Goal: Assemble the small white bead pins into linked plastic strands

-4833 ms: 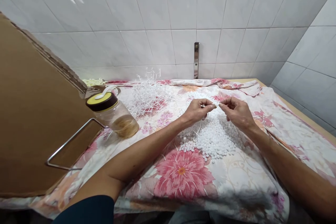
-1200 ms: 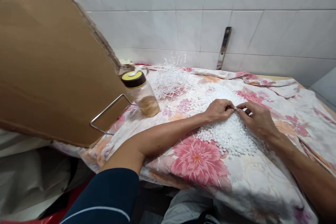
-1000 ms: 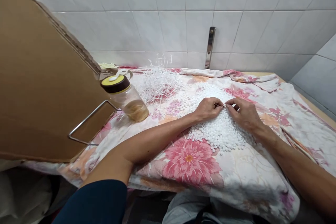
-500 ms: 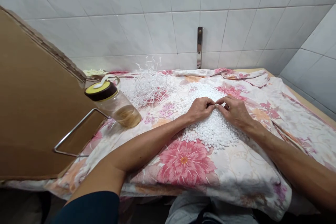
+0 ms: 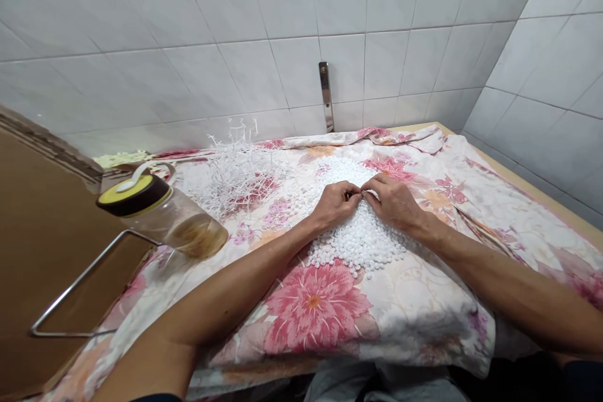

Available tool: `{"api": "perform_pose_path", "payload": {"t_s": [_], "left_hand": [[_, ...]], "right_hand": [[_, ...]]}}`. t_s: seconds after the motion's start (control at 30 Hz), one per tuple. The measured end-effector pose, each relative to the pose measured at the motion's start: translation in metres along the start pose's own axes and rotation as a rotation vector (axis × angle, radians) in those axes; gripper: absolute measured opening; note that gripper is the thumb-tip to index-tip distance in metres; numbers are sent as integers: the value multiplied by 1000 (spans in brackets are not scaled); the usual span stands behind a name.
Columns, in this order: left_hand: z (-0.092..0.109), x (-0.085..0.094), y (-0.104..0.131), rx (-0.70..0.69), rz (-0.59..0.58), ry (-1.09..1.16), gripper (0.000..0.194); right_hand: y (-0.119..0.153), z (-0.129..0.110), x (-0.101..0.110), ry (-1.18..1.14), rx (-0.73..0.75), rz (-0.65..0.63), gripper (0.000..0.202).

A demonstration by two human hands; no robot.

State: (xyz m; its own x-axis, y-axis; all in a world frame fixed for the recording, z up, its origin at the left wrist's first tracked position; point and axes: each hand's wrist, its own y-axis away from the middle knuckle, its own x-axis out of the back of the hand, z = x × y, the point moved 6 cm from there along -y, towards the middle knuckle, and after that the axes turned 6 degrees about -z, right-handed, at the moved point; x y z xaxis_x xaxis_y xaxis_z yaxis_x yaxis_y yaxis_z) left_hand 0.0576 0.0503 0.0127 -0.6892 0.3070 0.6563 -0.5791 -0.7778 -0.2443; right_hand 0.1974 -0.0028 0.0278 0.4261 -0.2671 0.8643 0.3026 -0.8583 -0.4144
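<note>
Clock centred on where the fingertips meet, 12 toward the tiled wall (image 5: 301,81): we have the left hand (image 5: 335,202) at 9 and the right hand (image 5: 393,202) at 3, tips together over the white beads (image 5: 360,242). Thumb and forefinger bend into a pinch on both, but the spot is tiny and we can't tell whether they close fully or grip anything. Beads spread below the hands, mostly toward 6, loose on the floral cloth (image 5: 313,304). Tangled heap of thin white strands (image 5: 235,179) near 9, then a clear bottle (image 5: 195,232) with yellow-and-dark lid and brownish contents, farther out just under 9; cardboard (image 5: 38,245) beyond it. Metal bracket (image 5: 326,97) at 11, on the wall.
</note>
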Motion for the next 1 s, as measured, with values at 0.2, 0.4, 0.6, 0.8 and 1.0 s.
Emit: {"api": "perform_pose_path", "payload": {"t_s": [0.2, 0.4, 0.6, 0.8, 1.0], "left_hand": [[0, 0, 0, -9, -7, 14, 18], [1, 1, 0, -10, 10, 31, 17], [1, 0, 0, -32, 19, 31, 16], [2, 1, 0, -27, 21, 28, 15], [4, 1, 1, -32, -4, 37, 15]], "right_hand": [[0, -4, 1, 71, -15, -9, 17], [0, -5, 0, 114, -48, -25, 13], [0, -4, -3, 146, -87, -66, 18], [-1, -5, -4, 154, -72, -111, 23], [-2, -8, 0, 176, -108, -129, 21]]}}
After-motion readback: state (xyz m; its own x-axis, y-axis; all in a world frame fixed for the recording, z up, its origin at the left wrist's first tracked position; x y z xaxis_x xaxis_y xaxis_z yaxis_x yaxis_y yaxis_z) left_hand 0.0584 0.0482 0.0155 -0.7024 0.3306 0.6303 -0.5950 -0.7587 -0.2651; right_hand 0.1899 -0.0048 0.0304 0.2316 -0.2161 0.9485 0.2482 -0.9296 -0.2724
